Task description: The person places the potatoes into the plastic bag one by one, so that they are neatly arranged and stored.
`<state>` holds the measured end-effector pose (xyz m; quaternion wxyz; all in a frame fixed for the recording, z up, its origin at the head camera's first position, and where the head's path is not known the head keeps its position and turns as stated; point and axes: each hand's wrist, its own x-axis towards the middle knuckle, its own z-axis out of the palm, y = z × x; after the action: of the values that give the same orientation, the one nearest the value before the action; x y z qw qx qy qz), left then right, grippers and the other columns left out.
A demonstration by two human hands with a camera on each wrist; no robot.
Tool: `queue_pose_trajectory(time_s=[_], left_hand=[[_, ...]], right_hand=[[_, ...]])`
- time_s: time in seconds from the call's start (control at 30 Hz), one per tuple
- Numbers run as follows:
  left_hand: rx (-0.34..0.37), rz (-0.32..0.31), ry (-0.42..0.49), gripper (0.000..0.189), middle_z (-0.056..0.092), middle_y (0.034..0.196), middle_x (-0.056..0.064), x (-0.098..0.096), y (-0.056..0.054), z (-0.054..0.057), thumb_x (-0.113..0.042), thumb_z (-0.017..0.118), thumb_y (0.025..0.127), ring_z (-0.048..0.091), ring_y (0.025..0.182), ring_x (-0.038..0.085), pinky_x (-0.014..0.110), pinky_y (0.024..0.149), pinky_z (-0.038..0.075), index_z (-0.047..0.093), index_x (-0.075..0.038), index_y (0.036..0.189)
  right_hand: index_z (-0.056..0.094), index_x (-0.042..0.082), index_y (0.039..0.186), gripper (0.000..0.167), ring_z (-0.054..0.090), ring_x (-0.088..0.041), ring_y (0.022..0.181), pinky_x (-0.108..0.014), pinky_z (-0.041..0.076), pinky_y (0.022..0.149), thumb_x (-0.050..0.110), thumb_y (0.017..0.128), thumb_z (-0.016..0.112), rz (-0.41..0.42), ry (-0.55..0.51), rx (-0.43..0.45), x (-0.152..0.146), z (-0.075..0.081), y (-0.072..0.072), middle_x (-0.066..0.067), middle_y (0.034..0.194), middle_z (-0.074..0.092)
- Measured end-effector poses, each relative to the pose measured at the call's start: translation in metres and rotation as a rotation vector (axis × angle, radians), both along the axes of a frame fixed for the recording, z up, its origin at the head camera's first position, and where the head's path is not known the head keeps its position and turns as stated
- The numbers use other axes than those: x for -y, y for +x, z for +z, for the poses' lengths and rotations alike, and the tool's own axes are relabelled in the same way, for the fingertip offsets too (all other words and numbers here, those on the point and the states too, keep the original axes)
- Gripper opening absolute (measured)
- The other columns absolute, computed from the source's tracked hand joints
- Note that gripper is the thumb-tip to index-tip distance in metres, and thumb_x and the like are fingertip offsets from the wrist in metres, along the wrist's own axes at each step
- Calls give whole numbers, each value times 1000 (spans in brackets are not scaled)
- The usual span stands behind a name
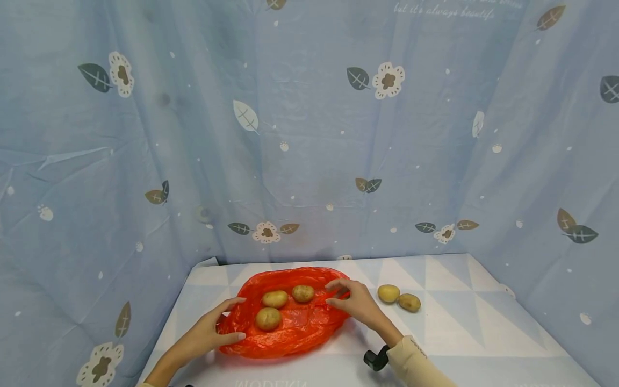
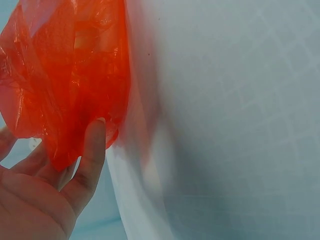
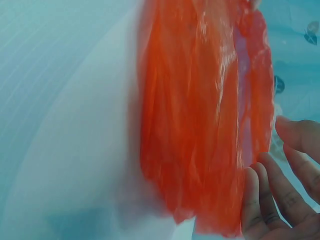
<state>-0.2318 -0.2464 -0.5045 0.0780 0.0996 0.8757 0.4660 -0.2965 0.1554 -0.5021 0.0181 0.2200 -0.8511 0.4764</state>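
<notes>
A red plastic bag lies spread wide on the table, its mouth facing up. Three potatoes sit inside it: one at the front, one behind it and one farther right. My left hand spans the bag's left end, thumb at the front and fingers behind, touching the plastic in the left wrist view. At the right end is my right hand, fingers and thumb spread apart by the rim. The right wrist view has its fingertips against the bag's edge.
Two more potatoes lie side by side on the table right of the bag, a yellower one and a browner one. A blue patterned curtain hangs behind and at both sides of the white and pale blue tabletop.
</notes>
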Motion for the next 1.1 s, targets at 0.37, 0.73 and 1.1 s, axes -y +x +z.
queue_pose_trajectory(time_s=[0.37, 0.73, 1.1], left_hand=[[3, 7, -1, 77, 53, 142, 14, 1, -2, -3, -33, 86, 84, 56, 105, 26, 40, 83, 57, 49, -19, 150], [-8, -5, -4, 77, 53, 142, 14, 3, -3, -6, -33, 86, 84, 56, 106, 26, 42, 86, 57, 49, -18, 150], [9, 6, 4, 77, 52, 145, 15, 2, -2, -7, -33, 86, 84, 56, 110, 27, 46, 89, 57, 49, -18, 150]], right_hand=[[72, 10, 118, 32, 67, -19, 94, -30, 57, 82, 21, 90, 82, -83, -43, 46, -40, -1, 1, -5, 112, 73], [72, 15, 119, 33, 67, -19, 92, -28, 58, 75, 16, 88, 84, -194, -43, 69, -76, -4, -2, -15, 117, 72], [73, 15, 117, 31, 69, -20, 95, -28, 58, 74, 14, 88, 83, -292, -14, 46, -105, -7, -7, -14, 115, 73]])
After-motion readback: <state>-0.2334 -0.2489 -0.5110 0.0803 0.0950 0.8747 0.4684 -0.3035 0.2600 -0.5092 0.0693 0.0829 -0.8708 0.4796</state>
